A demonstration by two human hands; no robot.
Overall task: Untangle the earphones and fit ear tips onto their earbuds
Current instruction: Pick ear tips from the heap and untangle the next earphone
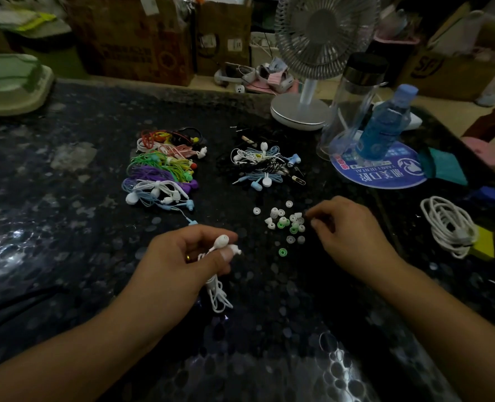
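Observation:
My left hand (191, 259) grips a pair of white earphones (221, 242); both earbuds stick out between thumb and forefinger, and the bundled cord hangs below the palm. My right hand (344, 227) hovers with curled fingers at the right edge of a scatter of several white, clear and green ear tips (285, 223); I cannot tell whether it pinches one. A pile of coloured, bundled earphones (162, 169) lies further back on the left. A tangled heap of blue, white and black earphones (265, 166) lies behind the ear tips.
The dark patterned table (66, 198) carries a white fan (307, 108), a clear flask (353, 100), a blue bottle (385, 126) on a round blue card, and a coiled white cable (449, 224) at right. Cardboard boxes stand behind.

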